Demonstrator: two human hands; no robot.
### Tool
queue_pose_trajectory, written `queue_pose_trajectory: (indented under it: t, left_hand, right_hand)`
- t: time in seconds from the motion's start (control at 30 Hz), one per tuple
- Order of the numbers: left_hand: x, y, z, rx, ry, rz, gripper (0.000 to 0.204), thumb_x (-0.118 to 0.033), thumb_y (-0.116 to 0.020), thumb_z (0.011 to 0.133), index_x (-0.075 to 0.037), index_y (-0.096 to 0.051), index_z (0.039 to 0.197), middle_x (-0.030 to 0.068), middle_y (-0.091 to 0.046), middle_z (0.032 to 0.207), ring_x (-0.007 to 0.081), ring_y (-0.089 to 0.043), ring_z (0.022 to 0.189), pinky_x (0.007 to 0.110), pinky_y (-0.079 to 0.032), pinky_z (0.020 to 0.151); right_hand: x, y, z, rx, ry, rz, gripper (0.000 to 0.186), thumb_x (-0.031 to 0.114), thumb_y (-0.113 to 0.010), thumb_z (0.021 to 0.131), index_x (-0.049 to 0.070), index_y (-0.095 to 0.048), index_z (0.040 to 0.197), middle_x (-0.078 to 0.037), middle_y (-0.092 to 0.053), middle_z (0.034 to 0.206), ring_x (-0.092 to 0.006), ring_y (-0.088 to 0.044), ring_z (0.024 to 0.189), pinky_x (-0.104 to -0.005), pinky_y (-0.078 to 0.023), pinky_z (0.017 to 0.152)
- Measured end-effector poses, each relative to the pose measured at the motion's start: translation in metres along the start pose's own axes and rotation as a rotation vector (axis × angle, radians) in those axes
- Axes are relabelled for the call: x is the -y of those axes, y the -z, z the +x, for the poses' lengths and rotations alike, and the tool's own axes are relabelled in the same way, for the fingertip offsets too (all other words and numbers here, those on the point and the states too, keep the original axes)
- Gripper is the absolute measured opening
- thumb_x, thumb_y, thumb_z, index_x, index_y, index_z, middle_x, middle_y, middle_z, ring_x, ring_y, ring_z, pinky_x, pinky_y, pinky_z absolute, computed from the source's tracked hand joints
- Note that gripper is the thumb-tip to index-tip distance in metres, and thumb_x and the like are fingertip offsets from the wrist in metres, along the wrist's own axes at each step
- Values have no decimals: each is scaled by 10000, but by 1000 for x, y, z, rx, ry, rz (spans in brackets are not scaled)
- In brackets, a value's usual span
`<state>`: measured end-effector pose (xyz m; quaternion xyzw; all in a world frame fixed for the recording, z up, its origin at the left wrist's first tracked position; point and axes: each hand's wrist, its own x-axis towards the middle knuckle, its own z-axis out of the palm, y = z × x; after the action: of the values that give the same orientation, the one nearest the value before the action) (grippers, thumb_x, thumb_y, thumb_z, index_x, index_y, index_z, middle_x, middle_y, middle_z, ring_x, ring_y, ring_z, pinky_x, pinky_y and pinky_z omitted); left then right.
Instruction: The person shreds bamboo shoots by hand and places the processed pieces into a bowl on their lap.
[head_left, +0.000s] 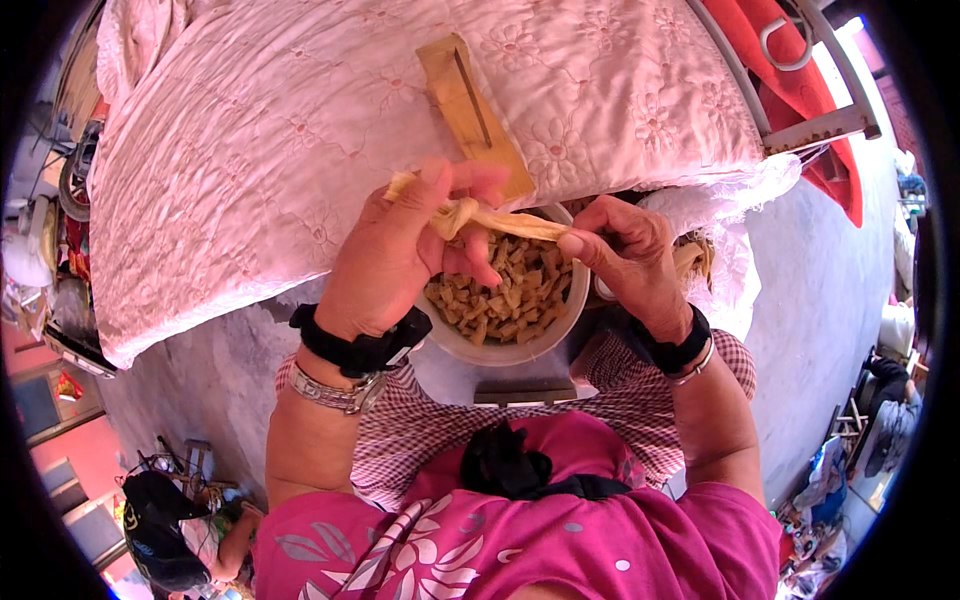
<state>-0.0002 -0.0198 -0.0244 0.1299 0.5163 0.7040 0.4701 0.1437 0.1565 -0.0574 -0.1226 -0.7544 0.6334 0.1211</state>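
A pale yellow strip (525,226), looking like dried leaf or husk, is stretched between my hands above a white tub. It has a loop or knot near my left hand (385,245), whose thumb and fingers hold that end; some of these fingers are blurred. The other end is pinched between the thumb and fingers of my right hand (632,255). Beneath them, the white tub (462,343) contains many small tan folded pieces (520,295). A flat wooden board (465,105) with a long dark slit lies on the bed, just beyond my left hand.
The bed with its pink quilted cover (250,160) fills the far side. A metal bed frame (815,130) and red cloth (840,180) are at the right. More dry strips (692,258) lie beside my right wrist. Another person (165,530) is at the lower left.
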Motion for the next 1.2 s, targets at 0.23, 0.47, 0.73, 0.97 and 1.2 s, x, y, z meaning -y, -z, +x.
queue_pose_trajectory:
  t: [0.23, 0.47, 0.73, 0.97, 1.2]
  left_hand:
    - [6, 1, 2, -87, 76, 420, 310, -296, -572, 949, 1, -637, 1012, 16, -569, 674, 27, -431, 443, 173, -386, 408]
    - [2, -5, 2, -72, 59, 466, 171, -175, -589, 927, -10, -635, 927, -7, -546, 624, 14, -410, 431, 172, -335, 377]
    - [-14, 11, -5, -213, -138, 219, 115, -126, -618, 888, -18, -601, 853, -9, -505, 652, 25, -403, 463, 191, -355, 399]
    - [-26, 11, 21, -232, -268, 231, 132, -160, -601, 900, -31, -573, 891, -17, -479, 659, 36, -382, 481, 213, -398, 421]
    - [-34, 18, 64, -342, -354, 458, 147, -190, -594, 910, -44, -601, 894, -16, -494, 675, 46, -426, 507, 222, -408, 430]
  right_hand:
    - [3, -4, 2, 79, -59, -71, 244, 228, -688, 875, -6, -620, 877, -20, -591, 756, -56, -515, 710, -223, -436, 618]
    - [16, -16, 1, 242, -236, 58, 355, 332, -578, 942, -6, -588, 1049, -79, -594, 804, -89, -546, 733, -245, -452, 664]
    - [16, -8, 5, 277, 9, -1, 356, 309, -523, 975, -6, -585, 821, -63, -493, 666, -109, -444, 618, -278, -387, 569]
    - [36, 5, 35, 84, 96, -225, 288, 224, -546, 960, -14, -556, 799, -93, -441, 607, -147, -433, 563, -311, -375, 529]
    - [20, 8, 93, -162, 336, -555, 212, 172, -575, 913, 14, -554, 774, -191, -530, 623, -347, -548, 561, -404, -409, 507]
